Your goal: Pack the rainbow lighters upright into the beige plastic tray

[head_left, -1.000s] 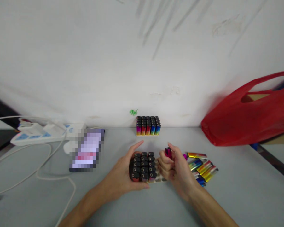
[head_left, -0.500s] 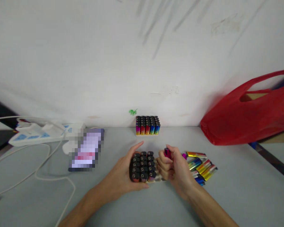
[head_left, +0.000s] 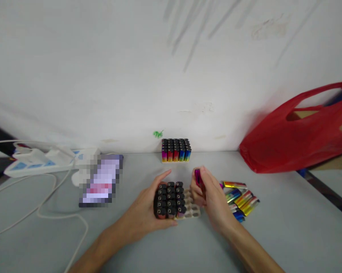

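Grey table [head_left: 287, 235]: back edge runs along the wall behind the tray, front stretch toward you is bare. Red bag [head_left: 296, 140] sits far right of the tray against the wall, well apart. White power strip [head_left: 42, 163] and its cable [head_left: 45, 204] lie far left of the tray; a phone [head_left: 101, 180] lies between them and the tray, apart from it. Full lighter block [head_left: 175, 149] stands behind the tray at the wall, with a clear gap between. Tray [head_left: 188, 210] sits centre table, its left part filled with black-topped lighters standing upright, its right-hand slots showing bare. Your left hand [head_left: 148, 208] wraps the tray's left side, thumb up and spread, fingers pressed on the near edge. Your right hand [head_left: 210, 197] is just right of the tray, fingers pinched on one pink lighter [head_left: 197, 176], long axis near upright, slightly tilted, above the bare slots. Loose lighters [head_left: 240, 199] lie flat just right of that hand, long axes slanting up-right.
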A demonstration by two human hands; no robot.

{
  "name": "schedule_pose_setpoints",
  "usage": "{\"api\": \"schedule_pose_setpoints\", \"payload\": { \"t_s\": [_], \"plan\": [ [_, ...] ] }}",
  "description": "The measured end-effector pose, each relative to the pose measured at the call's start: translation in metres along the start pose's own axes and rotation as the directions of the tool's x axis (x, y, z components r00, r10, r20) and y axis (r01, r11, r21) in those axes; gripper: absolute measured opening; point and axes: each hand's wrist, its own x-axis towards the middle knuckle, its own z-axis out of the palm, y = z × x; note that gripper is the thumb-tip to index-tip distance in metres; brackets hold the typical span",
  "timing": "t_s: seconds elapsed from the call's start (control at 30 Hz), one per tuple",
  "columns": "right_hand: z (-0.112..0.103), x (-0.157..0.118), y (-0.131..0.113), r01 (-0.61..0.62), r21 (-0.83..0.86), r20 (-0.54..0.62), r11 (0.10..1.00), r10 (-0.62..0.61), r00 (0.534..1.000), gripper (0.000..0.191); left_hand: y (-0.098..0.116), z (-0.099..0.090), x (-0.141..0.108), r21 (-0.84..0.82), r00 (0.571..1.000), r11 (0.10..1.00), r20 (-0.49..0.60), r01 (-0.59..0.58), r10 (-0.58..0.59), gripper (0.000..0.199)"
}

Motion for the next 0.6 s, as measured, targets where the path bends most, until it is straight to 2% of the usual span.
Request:
{"api": "schedule_pose_setpoints", "payload": {
  "t_s": [0.1, 0.23, 0.47, 0.6],
  "plan": [
    [-0.0004, -0.0005, -0.0009, 0.173, -0.194, -0.037, 0.966, -0.184, 0.982, 0.045, 0.0004, -0.0007, -0.0001, 0.041, 1.0, 0.999, -0.004, -0.017, 0.017, 0.12],
    [-0.0016, 0.001, -0.0023, 0.276, -0.391, -0.03, 0.878, -0.312, 0.95, 0.036, 0.0034, -0.0004, 0.0002, 0.055, 1.0, 0.998, -0.01, -0.015, 0.015, 0.118],
    [-0.0011, 0.0017, -0.005, 0.224, -0.343, -0.074, 0.912, -0.264, 0.962, 0.04, 0.0038, 0.0, -0.0003, 0.037, 1.0, 0.999, -0.016, -0.008, 0.009, 0.117],
    [-0.0023, 0.0005, -0.0029, 0.182, -0.386, -0.049, 0.904, -0.217, 0.975, 0.045, 0.0051, 0.0001, -0.0004, 0.037, 1.0, 0.999, -0.022, -0.01, 0.011, 0.116]
  ]
}}
